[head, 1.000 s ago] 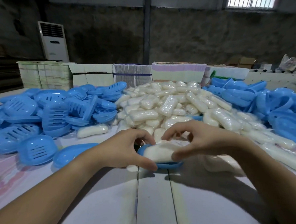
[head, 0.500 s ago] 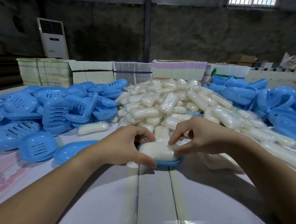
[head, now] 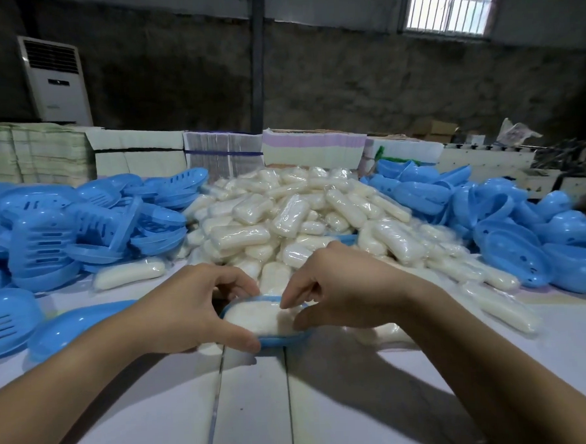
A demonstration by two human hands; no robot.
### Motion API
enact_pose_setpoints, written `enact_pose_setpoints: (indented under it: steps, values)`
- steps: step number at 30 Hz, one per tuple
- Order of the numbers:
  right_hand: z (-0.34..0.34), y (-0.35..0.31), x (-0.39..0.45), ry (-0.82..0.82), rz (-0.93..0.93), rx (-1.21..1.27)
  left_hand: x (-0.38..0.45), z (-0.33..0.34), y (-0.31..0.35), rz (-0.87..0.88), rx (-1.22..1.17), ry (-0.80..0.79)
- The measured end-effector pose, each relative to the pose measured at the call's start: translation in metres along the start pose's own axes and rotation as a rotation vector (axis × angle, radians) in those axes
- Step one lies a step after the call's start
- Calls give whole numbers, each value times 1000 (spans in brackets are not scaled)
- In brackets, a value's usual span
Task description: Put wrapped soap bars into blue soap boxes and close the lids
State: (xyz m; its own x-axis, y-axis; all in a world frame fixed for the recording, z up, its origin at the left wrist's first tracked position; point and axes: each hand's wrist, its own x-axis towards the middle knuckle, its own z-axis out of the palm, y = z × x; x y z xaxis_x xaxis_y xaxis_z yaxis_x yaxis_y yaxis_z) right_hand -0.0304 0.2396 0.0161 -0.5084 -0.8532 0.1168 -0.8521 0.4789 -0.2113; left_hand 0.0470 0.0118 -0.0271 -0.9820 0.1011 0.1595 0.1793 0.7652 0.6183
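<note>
**soapguy_92:** So where are you at with that batch? Looks like a mountain.

**me:** Barely dented, honestly. Right now I've got one wrapped soap bar (head: 256,317) sitting in the bottom half of a blue soap box (head: 284,339), right at the near foot of the big soap pile (head: 284,215). My left hand (head: 187,312) is curled round the box's left end, thumb hooked over the near rim. My right hand (head: 339,297) has its fingertips pinching down on the bar's right end, seating it.

**soapguy_92:** Lid on yet?

**me:** Nope. Bar's in or nearly in, I'd say, but the top is wide open, so the lid is the step left on this one. I'd guess I have to grab one from the slotted blue pieces (head: 65,233) heaped left of the pile, though I can't tell from here which are lids and which are trays.

**soapguy_92:** Any finished ones?

**me:** Can't spot a single closed box for sure. There's another heap of blue shells (head: 522,223) right of the pile, all looking open or nested. One loose bar (head: 128,274) lies off the pile's left edge, too. So: one box half done, hundreds of bars to go.
</note>
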Motion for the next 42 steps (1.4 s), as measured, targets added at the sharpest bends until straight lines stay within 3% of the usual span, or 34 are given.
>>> enact_pose_setpoints:
  steps: [5,8,10,12,15,18,21,25,28,30,34,38,40,42]
  values:
    - [-8,17,-3,23,0,284,1,1,0,40,14,5]
    - [-21,51,5,429,95,289,3,3,-2,36,35,11]
    - [-34,90,2,751,373,149,4,3,-5,46,58,18]
    - [-42,134,-17,891,701,-76,6,2,-9,63,81,34]
    - [-29,190,-58,789,1009,-265,7,3,-16,69,120,58]
    - [-12,216,-70,640,1163,-169,9,5,-27,77,127,124]
    - [-11,221,-64,633,1078,-115,9,7,-34,71,119,146]
    - [-16,203,-56,765,941,-83,11,7,-43,51,132,132]
    - [-17,165,-44,863,676,29,10,9,-45,47,127,130]
    - [-15,125,-31,849,461,275,8,12,-41,70,38,129]
    - [-19,47,-13,704,69,972,4,9,-25,85,-55,108]
    - [4,18,-7,312,-109,1718,-1,11,-8,81,-135,45]
    - [17,18,-8,190,-33,1782,-1,13,-2,105,-162,51]
    - [20,21,-10,166,86,1734,-2,13,2,105,-173,52]
